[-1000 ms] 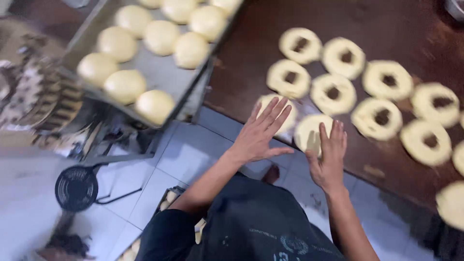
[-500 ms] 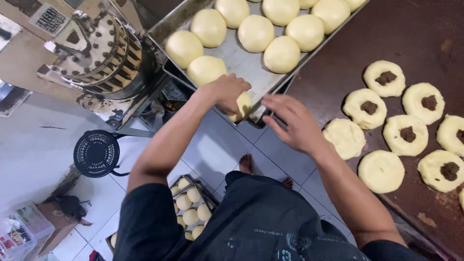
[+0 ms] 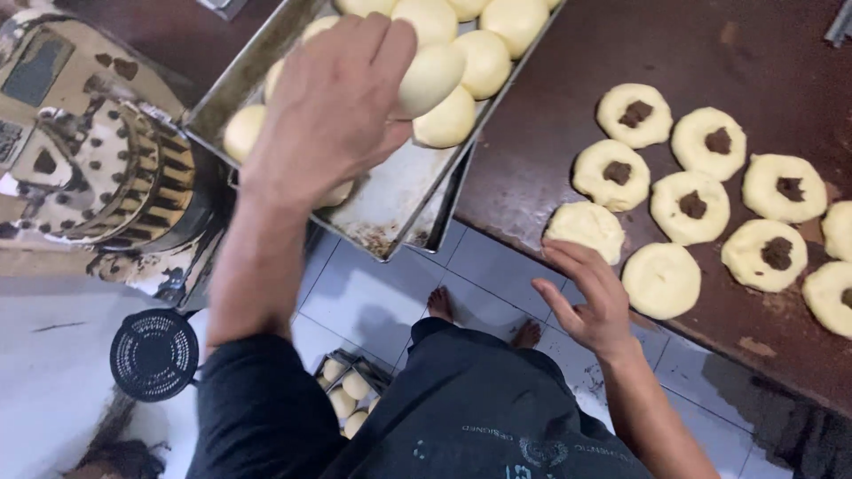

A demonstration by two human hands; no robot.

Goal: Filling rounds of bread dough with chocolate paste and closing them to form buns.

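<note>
My left hand (image 3: 333,111) reaches over a metal tray (image 3: 390,200) of round, pale dough balls, its fingers curled around one dough ball (image 3: 432,78). My right hand (image 3: 590,297) hovers at the edge of the dark brown table (image 3: 621,35), fingers apart and holding nothing. It is just below a plain flattened dough disc (image 3: 586,228) and beside another plain disc (image 3: 661,279). Several flattened discs with a brown filling in the middle (image 3: 692,206) lie further back on the table.
A patterned metal machine (image 3: 106,168) stands at the left. On the tiled floor below are a black round grille (image 3: 153,355), a small tray of dough balls (image 3: 351,390) and my bare feet (image 3: 439,303). The big tray overhangs the table's edge.
My left hand has moved up across the tray onto a dough ball. My right hand has drawn back from the tray to the table edge by the plain discs.
</note>
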